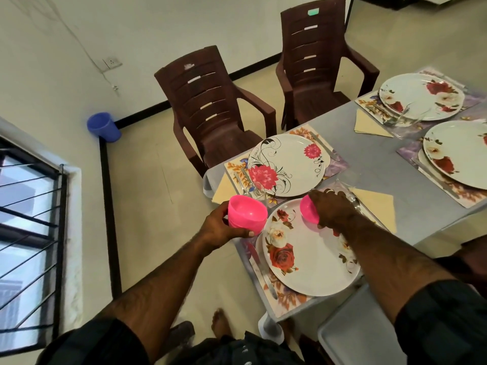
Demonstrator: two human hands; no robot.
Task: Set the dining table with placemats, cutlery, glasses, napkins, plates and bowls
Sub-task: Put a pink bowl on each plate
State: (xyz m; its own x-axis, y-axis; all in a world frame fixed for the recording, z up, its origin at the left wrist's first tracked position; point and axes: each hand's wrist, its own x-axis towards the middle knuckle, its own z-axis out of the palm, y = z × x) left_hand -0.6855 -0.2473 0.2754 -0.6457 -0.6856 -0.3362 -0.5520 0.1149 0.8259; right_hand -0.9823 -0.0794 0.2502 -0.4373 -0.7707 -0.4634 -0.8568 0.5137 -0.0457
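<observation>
Setting a pink bowl (pixel 308 208) onto the far edge of the nearest plate (pixel 308 259), the right hand (pixel 332 208) covers it from above, fingers curled over its rim and side; whether the bowl already rests on the plate I cannot tell. If it is let go while tilted, I judge it could roll or slide off the smooth plate toward the glass (pixel 345 189) just beyond the right hand, or knock it over. The left hand (pixel 221 227) grips a stack of pink bowls (pixel 246 213) from below and behind, held off the table (pixel 369 164) edge, over the floor; a loose grip there would drop them. Just past the left hand stands another glass (pixel 254 191) beside a flowered plate (pixel 288 164), close enough to be clipped by the stack. The three plates farther from both hands carry no bowls.
</observation>
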